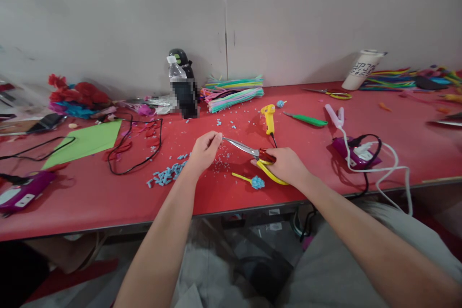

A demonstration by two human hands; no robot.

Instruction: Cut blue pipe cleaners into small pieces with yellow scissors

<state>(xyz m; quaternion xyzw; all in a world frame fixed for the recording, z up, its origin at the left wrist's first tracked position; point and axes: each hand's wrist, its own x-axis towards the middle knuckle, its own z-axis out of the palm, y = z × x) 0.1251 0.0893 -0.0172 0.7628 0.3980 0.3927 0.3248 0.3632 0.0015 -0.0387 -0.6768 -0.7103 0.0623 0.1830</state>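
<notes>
My right hand point(288, 164) grips a pair of scissors point(242, 147) by the red and yellow handles, blades pointing left. At the blade tips, my left hand point(205, 150) is closed in a pinch; whatever lies between thumb and finger is too small to make out. Short blue-grey fuzzy pieces point(169, 174) lie heaped beside and partly behind my left forearm. Tiny clippings are scattered on the red tabletop point(216, 197) under the blades. Just below the scissors rests a yellow stem with a bumpy blue head point(257, 182).
Behind my hands stand a yellow glue gun point(268, 119), bundled pipe cleaners point(234, 98) and a bottle point(176, 70). A green-handled tool point(309, 120) and a purple power strip point(355, 154) with looping cords lie right. Leftward are green paper point(84, 143) and a black cable point(111, 169).
</notes>
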